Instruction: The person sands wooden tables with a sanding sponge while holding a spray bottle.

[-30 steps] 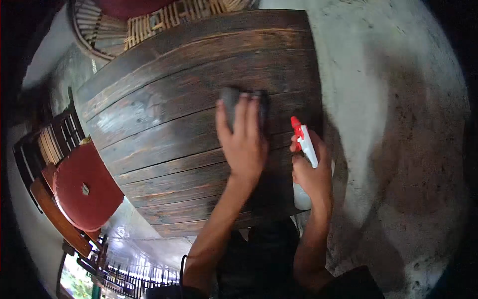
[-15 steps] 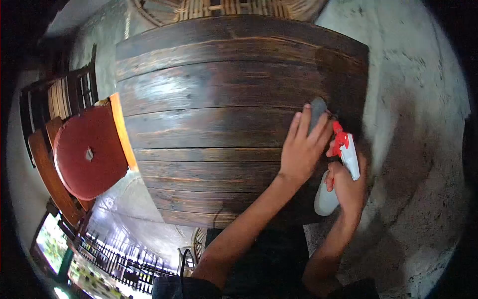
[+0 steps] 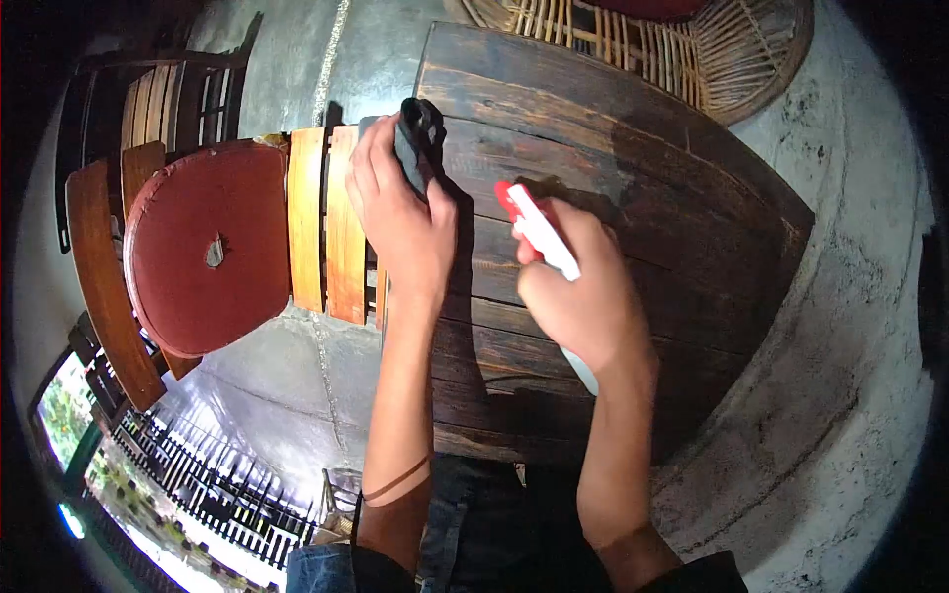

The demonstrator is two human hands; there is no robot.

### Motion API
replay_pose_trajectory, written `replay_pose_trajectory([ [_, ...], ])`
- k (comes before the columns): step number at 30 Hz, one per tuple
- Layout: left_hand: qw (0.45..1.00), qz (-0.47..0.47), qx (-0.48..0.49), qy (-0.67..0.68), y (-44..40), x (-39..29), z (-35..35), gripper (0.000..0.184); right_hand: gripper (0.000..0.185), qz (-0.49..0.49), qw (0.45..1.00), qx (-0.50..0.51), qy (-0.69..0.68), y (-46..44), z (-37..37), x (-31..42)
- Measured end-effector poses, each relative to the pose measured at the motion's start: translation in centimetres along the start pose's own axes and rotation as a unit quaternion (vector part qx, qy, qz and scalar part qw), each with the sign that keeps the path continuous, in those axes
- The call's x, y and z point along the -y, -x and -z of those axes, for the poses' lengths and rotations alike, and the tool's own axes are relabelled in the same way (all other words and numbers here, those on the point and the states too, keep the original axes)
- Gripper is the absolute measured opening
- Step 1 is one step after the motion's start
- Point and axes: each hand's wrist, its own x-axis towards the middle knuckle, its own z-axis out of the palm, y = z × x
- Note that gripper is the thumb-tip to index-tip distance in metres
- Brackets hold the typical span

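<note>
My left hand (image 3: 400,222) is closed around a dark grey cloth (image 3: 425,148) above the left edge of the wooden table (image 3: 534,94). Part of the cloth bunches up past the fingers. Over the middle of the tabletop, my right hand (image 3: 598,296) grips a spray bottle (image 3: 546,234) with a white and red trigger head pointing up and left. Most of the bottle's pale body is hidden behind that hand, which is slightly blurred.
A chair with a torn red seat (image 3: 203,277) and orange wooden slats (image 3: 341,237) stands against the table's left side. Beyond the far edge is a rattan chair (image 3: 732,59). Concrete floor (image 3: 840,326) lies to the right, and a dark slatted fence (image 3: 198,484) shows at lower left.
My left hand has gone from the table's right part to its left edge with the cloth. My right hand has moved left with the spray bottle. The view has turned left.
</note>
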Motion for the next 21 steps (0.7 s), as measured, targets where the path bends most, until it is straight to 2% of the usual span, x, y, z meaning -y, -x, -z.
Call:
replay_pose_trajectory([
  [2, 0.999, 0.012, -0.018, 0.04, 0.0, 0.6, -0.4, 0.066, 0.023, 0.015, 1.0, -0.005, -0.003, -0.4, -1.1, 0.8],
  [3, 0.998, 0.01, -0.025, 0.05, 0.0, 0.6, -0.6, 0.061, 0.021, 0.034, 0.999, 0.028, 0.014, -0.9, -1.1, 0.9],
  [6, 0.999, 0.01, -0.016, 0.046, 0.2, 0.1, -0.5, 0.063, 0.021, 0.042, 0.998, 0.005, 0.055, -0.6, -0.6, 0.9],
  [10, 0.999, -0.035, 0.018, -0.015, 1.1, -3.1, -1.0, 0.071, 0.023, 0.033, 0.999, -0.032, 0.015, 0.9, 2.9, -1.9],
  [11, 0.999, -0.03, 0.019, -0.024, 1.7, -4.4, -1.7, 0.073, 0.031, 0.045, 0.997, -0.056, 0.02, 1.6, 4.2, -2.8],
  [12, 0.999, -0.036, 0.024, -0.02, 2.2, -5.9, -2.5, 0.073, 0.031, 0.04, 0.997, -0.064, 0.017, 2.3, 5.4, -3.8],
  [15, 0.995, -0.07, 0.077, 0.013, 4.0, -11.8, -5.4, 0.069, 0.042, -0.003, 0.995, -0.101, -0.028, 4.1, 10.0, -7.8],
  [18, 0.983, -0.121, 0.137, 0.033, 6.9, -18.8, -9.8, 0.069, 0.042, -0.047, 0.985, -0.159, -0.051, 6.6, 14.7, -12.4],
  [19, 0.98, -0.135, 0.139, 0.04, 8.3, -21.6, -11.3, 0.071, 0.042, -0.024, 0.991, -0.124, -0.049, 7.3, 17.3, -13.5],
  [21, 0.964, -0.173, 0.186, 0.073, 10.9, -26.5, -14.5, 0.066, 0.034, -0.091, 0.972, -0.174, -0.128, 9.1, 19.8, -15.9],
])
